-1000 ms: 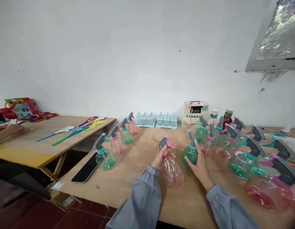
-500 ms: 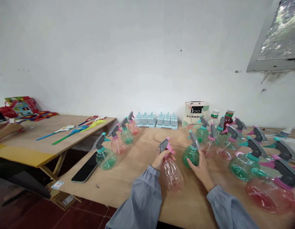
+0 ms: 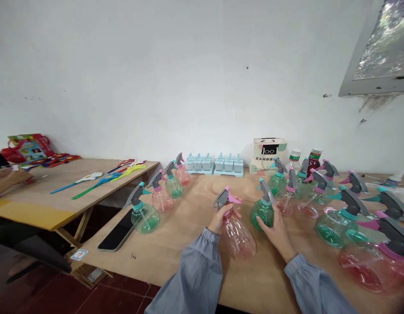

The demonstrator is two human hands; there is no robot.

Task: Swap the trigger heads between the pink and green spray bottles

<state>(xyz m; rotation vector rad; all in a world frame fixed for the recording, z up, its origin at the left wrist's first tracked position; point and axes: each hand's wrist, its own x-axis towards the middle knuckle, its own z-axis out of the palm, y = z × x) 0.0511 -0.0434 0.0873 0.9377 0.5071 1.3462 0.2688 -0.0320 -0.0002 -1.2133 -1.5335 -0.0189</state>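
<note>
Pink spray bottle [image 3: 239, 237], tilted, is in the left hand [image 3: 219, 217], whose fingers close round its neck above the near part of the brown table [image 3: 162, 257]. Just beside it, the right hand [image 3: 274, 226] curves thumb and fingers round a green spray bottle [image 3: 258, 213]; whether that one's base touches the tabletop is hard to tell. To the right, a crowd of green and pink bottles [image 3: 334, 226] reaches back toward the wall [image 3: 139, 78]. To the left lies a dark phone [image 3: 117, 233], and near it four bottles [image 3: 161, 199], alternately green and pink, recede in a row. Farther back, two pale-blue mould sets [image 3: 228, 167], a printed paper bag [image 3: 267, 158] and two lidded jars [image 3: 313, 160] stand by the wall. On the left-hand table [image 3: 32, 205] lie colourful hand-shaped sticks [image 3: 107, 179], near another person's hand [image 3: 20, 176].
</note>
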